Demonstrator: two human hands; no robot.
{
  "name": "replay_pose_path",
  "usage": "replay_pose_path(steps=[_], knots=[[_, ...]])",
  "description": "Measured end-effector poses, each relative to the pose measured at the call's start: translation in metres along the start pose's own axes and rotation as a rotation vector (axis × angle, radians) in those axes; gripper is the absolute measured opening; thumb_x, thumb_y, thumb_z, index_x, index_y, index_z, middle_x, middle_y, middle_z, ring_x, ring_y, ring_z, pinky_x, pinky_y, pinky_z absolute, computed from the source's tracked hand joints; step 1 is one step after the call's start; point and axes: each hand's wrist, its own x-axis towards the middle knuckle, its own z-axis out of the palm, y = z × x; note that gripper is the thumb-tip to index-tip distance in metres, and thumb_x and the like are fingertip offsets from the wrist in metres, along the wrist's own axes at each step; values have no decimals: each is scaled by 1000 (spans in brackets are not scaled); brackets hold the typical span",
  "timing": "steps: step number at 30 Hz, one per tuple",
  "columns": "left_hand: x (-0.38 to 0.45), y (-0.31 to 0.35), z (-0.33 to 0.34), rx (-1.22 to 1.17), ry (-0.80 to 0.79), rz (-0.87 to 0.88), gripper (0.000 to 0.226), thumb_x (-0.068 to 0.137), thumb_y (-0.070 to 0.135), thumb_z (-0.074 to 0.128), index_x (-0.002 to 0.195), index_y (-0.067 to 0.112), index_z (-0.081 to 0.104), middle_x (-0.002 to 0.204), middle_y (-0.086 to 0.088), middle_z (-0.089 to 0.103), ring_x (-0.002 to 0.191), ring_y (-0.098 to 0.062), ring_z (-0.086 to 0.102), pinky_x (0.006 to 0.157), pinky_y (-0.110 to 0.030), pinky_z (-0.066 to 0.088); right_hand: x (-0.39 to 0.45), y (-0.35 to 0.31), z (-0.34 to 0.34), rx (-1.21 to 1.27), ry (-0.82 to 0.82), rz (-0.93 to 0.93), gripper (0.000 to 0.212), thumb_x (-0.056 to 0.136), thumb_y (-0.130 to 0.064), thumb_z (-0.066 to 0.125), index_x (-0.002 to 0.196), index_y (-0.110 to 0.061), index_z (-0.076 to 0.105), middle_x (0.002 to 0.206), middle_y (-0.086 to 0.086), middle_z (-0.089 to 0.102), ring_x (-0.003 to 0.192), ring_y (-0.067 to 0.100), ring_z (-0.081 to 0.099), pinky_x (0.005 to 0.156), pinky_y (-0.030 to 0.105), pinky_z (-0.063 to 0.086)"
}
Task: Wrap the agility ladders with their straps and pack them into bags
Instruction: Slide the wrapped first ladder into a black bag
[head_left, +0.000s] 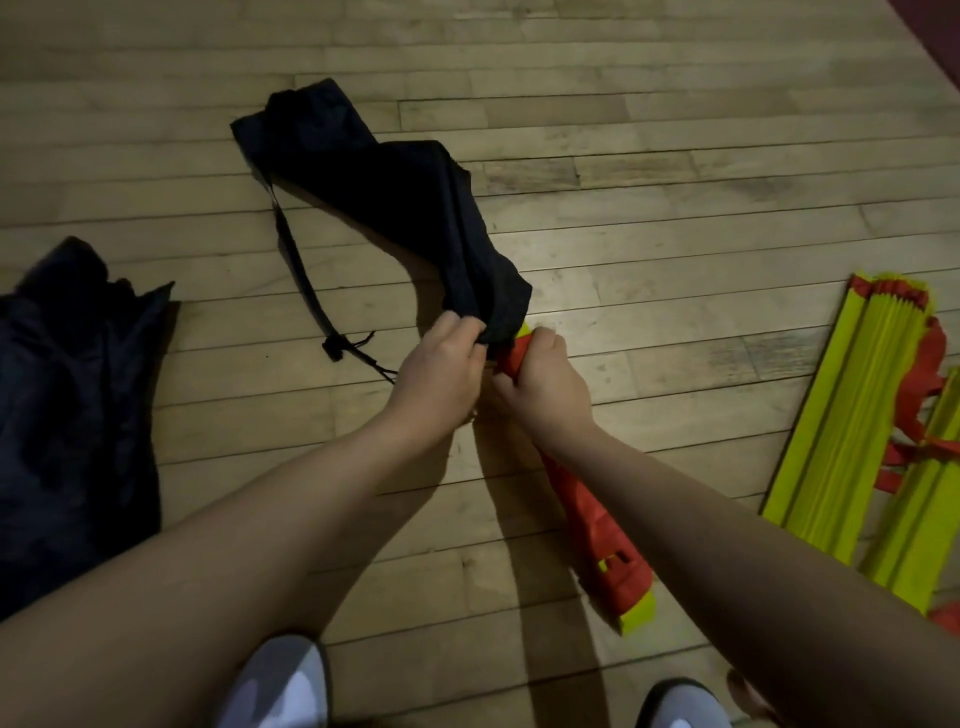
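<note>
Limp black bag (395, 202), rigid strap-wrapped ladder (597, 525)

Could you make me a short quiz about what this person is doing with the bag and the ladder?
1. True or false: the bundled ladder is fully inside the black bag.
2. Which hand pinches the bag's opening: left hand or right hand?
3. What lies on the floor at the far right?

Key: 1. False, only its tip has gone in. 2. Left hand; the right hand grips the ladder. 3. More folded ladders, not yet bagged.
</note>
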Motion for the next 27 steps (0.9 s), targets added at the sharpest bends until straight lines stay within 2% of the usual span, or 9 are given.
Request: replay_pose_path(steps=[2, 4, 7, 11, 13, 18, 22, 25, 27], knots=[[5, -5, 2, -5, 8, -29, 20, 99, 7, 45, 112, -2, 58, 105, -5, 44, 84, -17, 49, 70, -20, 39, 4, 0, 9, -23, -18, 20, 44, 89, -26, 61, 121, -5, 39, 120, 13, 46, 99, 31, 57, 67, 33, 37], [10, -5, 3, -6, 1, -64, 26, 98, 5, 44, 120, -1, 56, 116, -9, 49, 95, -21, 53, 81, -27, 42, 7, 1, 17, -38, -33, 33, 44, 89, -28, 61, 122, -5, 40, 119, 13, 47, 101, 31, 56, 68, 34, 40], [20, -5, 3, 3, 24, -153, 35, 96, 8, 44, 130, 6, 53, 124, -10, 56, 110, -26, 53, 92, -37, 46, 10, 4, 26, -103, -40, 39, 55, 89, -36, 63, 127, -6, 38, 122, 13, 48, 108, 30, 54, 81, 37, 46], [23, -4, 6, 11, 26, -209, 30, 95, 11, 46, 123, 6, 59, 115, -11, 60, 104, -26, 56, 86, -38, 49, -9, 16, 30, -294, -23, 3, 85, 85, -47, 64, 145, -3, 23, 136, 13, 42, 124, 30, 42, 103, 39, 32], [17, -4, 11, 1, 8, -178, 26, 95, 12, 49, 118, 7, 61, 109, -10, 62, 99, -26, 58, 83, -39, 49, -27, 26, 33, -273, -39, 19, 89, 85, -46, 63, 148, -3, 18, 139, 13, 38, 127, 29, 38, 106, 39, 28], [1, 3, 23, -93, 26, -172, 24, 98, 9, 45, 116, 7, 62, 105, -9, 64, 94, -23, 59, 76, -28, 46, -55, 52, 27, -220, 0, 14, 76, 83, -42, 61, 141, -5, 28, 133, 12, 41, 119, 28, 44, 99, 35, 36], [3, 17, 19, -142, 45, -167, 27, 101, 11, 39, 121, 8, 57, 108, -6, 59, 93, -18, 54, 73, -21, 37, -69, 61, 21, -277, -75, 112, 51, 86, -52, 55, 116, -13, 42, 112, 5, 51, 104, 25, 54, 81, 35, 41], [5, 21, 16, -200, 1, -220, 25, 102, 15, 36, 119, 13, 56, 94, 0, 57, 75, -12, 51, 53, -12, 34, -67, 60, 19, -122, -76, 148, 47, 87, -49, 56, 113, -13, 41, 107, 4, 49, 94, 27, 56, 71, 36, 42], [5, 21, 12, -226, -21, -232, 20, 102, 17, 39, 111, 15, 57, 80, 3, 55, 63, -7, 49, 47, -9, 35, -60, 55, 16, 29, -69, 167, 44, 86, -47, 59, 109, -13, 42, 100, 2, 48, 86, 25, 55, 68, 35, 42]])
